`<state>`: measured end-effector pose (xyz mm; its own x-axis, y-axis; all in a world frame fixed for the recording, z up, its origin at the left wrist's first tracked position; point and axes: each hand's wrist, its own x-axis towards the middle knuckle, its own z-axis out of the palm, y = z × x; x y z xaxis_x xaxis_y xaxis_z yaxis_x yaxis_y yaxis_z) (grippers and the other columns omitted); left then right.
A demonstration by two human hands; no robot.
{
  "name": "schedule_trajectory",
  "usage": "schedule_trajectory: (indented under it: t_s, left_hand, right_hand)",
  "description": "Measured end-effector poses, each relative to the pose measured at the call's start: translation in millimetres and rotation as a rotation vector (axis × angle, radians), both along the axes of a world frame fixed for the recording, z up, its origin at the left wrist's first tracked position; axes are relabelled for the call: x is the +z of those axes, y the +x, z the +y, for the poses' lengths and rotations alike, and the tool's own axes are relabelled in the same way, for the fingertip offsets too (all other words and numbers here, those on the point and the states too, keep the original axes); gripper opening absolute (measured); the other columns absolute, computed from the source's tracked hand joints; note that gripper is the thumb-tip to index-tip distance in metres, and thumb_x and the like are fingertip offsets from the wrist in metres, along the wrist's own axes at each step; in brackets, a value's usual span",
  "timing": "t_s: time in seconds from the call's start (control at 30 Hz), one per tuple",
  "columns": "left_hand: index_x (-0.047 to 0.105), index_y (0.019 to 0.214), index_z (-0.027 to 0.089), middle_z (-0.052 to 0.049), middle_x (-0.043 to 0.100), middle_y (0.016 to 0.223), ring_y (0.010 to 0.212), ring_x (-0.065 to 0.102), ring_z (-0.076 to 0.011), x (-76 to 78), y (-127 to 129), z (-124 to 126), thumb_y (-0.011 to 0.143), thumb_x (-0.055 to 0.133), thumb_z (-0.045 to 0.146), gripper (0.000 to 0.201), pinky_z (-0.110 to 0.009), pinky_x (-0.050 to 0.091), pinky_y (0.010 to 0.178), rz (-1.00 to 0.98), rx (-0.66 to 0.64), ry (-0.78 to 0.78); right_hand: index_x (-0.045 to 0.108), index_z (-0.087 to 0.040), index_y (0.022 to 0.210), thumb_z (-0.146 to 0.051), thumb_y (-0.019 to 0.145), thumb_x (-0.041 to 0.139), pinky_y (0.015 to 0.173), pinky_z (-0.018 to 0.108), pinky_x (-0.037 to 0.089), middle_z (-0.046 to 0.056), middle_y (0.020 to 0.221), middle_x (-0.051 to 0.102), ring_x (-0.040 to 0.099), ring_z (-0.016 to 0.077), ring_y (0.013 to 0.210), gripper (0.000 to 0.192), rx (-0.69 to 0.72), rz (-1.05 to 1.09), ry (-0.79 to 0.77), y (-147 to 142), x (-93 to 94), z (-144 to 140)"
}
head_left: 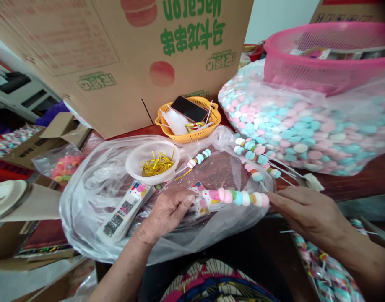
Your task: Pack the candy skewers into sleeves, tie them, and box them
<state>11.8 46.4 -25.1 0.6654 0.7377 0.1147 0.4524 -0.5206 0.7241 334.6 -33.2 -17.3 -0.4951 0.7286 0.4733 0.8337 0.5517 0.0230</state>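
Head view: left hand (169, 209) curled, fingertips pinching the printed sleeve (202, 200) at its open end; right hand (305, 209) grips the tip of the candy skewer (243, 197), which spans between both hands, half inside the sleeve; more skewers (258, 157) just above the right hand; bowl of gold twist ties (153, 161) above the left.

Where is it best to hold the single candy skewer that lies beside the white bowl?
Probably by the bare stick end of the candy skewer, coming from the lower left beside the white bowl: candies cover its upper right part, while the thin stick pokes out free.
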Motion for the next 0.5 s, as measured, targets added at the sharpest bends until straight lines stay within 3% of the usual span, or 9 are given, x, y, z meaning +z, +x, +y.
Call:
schedule_trajectory:
  t_s: [0.1, 0.23, 0.5]
  left_hand:
    - [0.049, 0.065, 0.018, 0.002, 0.046, 0.062, 0.061, 0.044, -0.0120, 4.7, 3.2, -1.1, 0.098, 0.034, 0.033, 0.039, -0.025, 0.039, 0.065, 0.024, -0.062, -0.016]
    - [0.039, 0.061, 0.019, 0.004, 0.038, 0.061, 0.057, 0.037, -0.0100, 10.1, 6.3, -3.6, 0.098, 0.034, 0.033, 0.040, -0.023, 0.032, 0.057, -0.052, -0.042, -0.137]
    - [0.042, 0.060, 0.018, 0.003, 0.042, 0.059, 0.057, 0.039, -0.0101, 9.3, 4.7, -5.2, 0.098, 0.033, 0.040, 0.044, -0.023, 0.034, 0.057, -0.048, -0.023, -0.168]
  right_hand:
    - [0.069, -0.021, 0.098, -0.009, 0.090, 0.046, 0.059, 0.028, 0.045, 0.005, 0.075, 0.069, 0.062, 0.0155, 0.064, 0.027, -0.013, -0.004, -0.015, 3.6, 4.4, 1.3]
    - [0.068, -0.021, 0.099, -0.014, 0.093, 0.044, 0.057, 0.027, 0.043, 0.005, 0.075, 0.069, 0.061, 0.0143, 0.064, 0.026, -0.024, -0.009, -0.030, 7.5, 5.8, 1.9]
    - [0.068, -0.023, 0.099, -0.010, 0.092, 0.041, 0.053, 0.027, 0.038, 0.001, 0.063, 0.062, 0.054, 0.0127, 0.054, 0.031, 0.056, -0.019, -0.058, 5.0, 11.4, -0.7]
